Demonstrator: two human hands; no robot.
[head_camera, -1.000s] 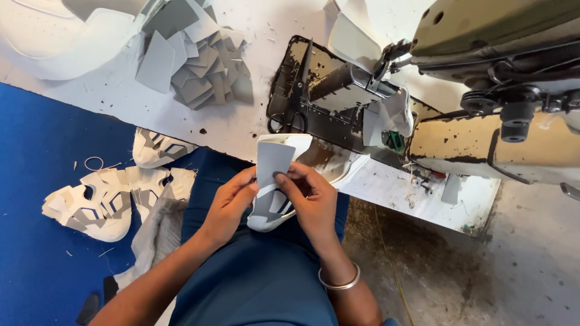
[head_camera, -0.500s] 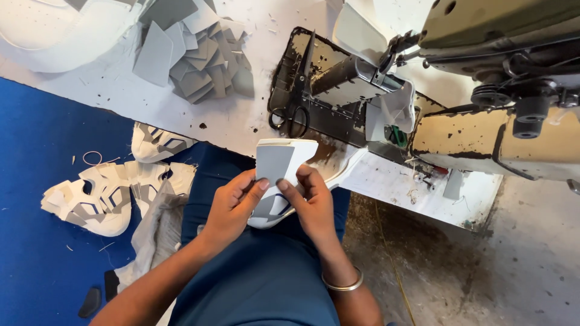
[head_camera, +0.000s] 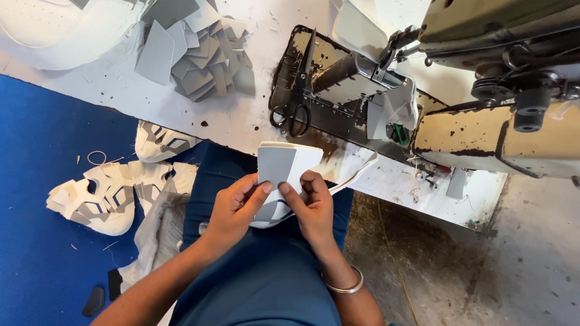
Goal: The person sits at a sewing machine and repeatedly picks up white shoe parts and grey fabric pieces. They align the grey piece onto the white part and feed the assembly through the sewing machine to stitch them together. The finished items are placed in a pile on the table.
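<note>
Scuffed white table (head_camera: 181,115) fills the upper part of your view, with blue floor covering on your left and bare concrete on your right. Along the table's right edge sits the worn sewing machine (head_camera: 483,90), and black scissors (head_camera: 296,90) lie on its dark bed near the middle of the table. Toward the far left corner a heap of cut grey pieces (head_camera: 193,54) waits, so judging by that stock plenty of pieces are not yet matched. Below the table's near edge, on your left, white shoe uppers with grey inlays (head_camera: 103,196) are piled on the blue floor covering; whether those are finished you cannot tell from here.

You hold a white shoe panel with a grey piece (head_camera: 279,169) laid on it just off the table's near edge, above your lap, not yet under the machine's needle. By the look of it you are lining the two up.

Your left hand (head_camera: 232,208) pinches the lower left of the panel, fingers closed on it. Your right hand (head_camera: 311,208), a bangle on its wrist, grips the right side, thumb pressed on the grey piece.
</note>
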